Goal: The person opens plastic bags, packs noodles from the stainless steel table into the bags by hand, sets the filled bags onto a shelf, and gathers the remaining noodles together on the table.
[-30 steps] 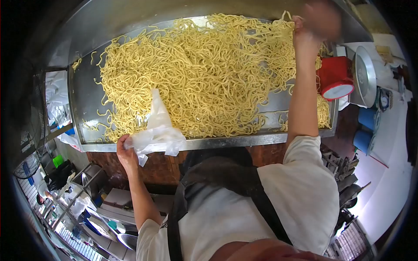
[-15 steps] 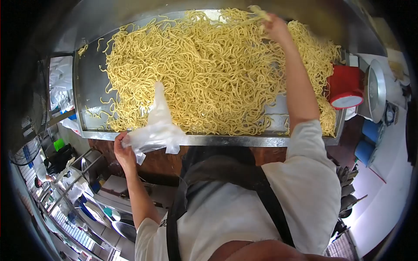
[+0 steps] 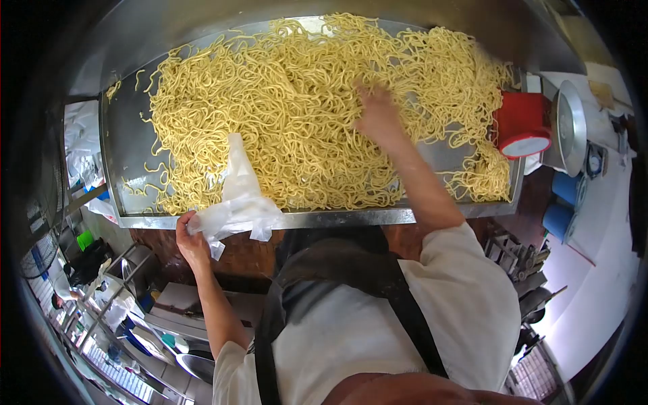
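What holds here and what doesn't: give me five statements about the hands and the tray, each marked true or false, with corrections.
1. The left hand holds a white plastic bag. True.
2. The right hand also holds the bag. False: the right hand is at the noodles; blur hides whether it grips any.
3. The noodles lie in a metal tray. True.
4. A red container is at the tray's left end. False: the red container is at the right end.
5. Noodles cover the whole tray. False: bare metal shows at the left.

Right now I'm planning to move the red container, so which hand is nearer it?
Right. The right hand is over the noodles, left of the red container; the left hand holds the white plastic at the tray edge, farther left.
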Tool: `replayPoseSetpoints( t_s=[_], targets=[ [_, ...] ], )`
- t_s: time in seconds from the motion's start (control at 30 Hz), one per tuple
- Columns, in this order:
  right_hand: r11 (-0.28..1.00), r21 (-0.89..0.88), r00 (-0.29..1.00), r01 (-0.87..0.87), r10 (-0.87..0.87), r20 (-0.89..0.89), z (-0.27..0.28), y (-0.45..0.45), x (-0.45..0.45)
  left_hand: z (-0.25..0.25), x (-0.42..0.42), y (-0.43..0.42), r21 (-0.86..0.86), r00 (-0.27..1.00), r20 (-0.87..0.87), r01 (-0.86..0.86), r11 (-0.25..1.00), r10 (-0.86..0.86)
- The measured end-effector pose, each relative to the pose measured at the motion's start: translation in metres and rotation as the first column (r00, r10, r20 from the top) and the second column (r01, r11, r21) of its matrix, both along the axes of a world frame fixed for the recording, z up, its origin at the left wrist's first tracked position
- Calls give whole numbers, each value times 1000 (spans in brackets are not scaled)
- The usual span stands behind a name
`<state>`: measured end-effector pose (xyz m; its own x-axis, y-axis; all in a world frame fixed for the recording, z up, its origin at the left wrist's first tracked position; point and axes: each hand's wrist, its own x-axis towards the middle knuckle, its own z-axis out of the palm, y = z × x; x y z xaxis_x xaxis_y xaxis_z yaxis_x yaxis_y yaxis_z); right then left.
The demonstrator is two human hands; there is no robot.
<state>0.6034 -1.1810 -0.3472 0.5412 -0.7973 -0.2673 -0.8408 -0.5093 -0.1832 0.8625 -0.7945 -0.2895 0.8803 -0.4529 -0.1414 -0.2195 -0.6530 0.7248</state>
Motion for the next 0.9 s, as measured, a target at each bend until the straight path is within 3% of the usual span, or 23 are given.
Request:
replayPoseSetpoints(
  t_s=[0.1,0.17,0.27,0.37,0.43,0.5,0.57,0.67,0.77,0.83,0.9],
  targets=[
    [983,145,993,-112,108,39,-58,32,20,-13,10,8,-18,999,21,38,999,-38],
    [940,298,971,-163,99,217,-71,32,29,-15,6,12,-14,998,13,64,998,-64],
    [822,397,828,-408,150,541,-41,40,42,-10,3,1,3,993,30,117,993,-118],
    [901,245,807,-359,168,566,3,37,64,2,-3,-12,26,997,15,78,997,-79],
    [906,288,746,-311,46,664,6,16,72,2,0,-7,12,997,26,74,997,-74],
    [950,211,806,-229,64,588,-1,10,65,5,1,1,-5,999,27,43,999,-43],
    [986,-34,943,-165,168,287,-25,19,47,10,-2,7,-31,1000,16,-20,999,20],
    [969,201,928,-147,65,368,-73,28,18,9,5,27,30,996,92,-9,1000,6],
    [865,499,956,43,-182,232,4,7,12,4,12,42,18,998,33,-62,998,62],
    [813,582,888,2,-270,373,43,-7,3,-7,21,51,-11,998,39,-40,999,40],
    [702,679,740,-214,-337,582,56,-15,-14,-11,24,52,-24,999,25,-24,999,25]
  ],
)
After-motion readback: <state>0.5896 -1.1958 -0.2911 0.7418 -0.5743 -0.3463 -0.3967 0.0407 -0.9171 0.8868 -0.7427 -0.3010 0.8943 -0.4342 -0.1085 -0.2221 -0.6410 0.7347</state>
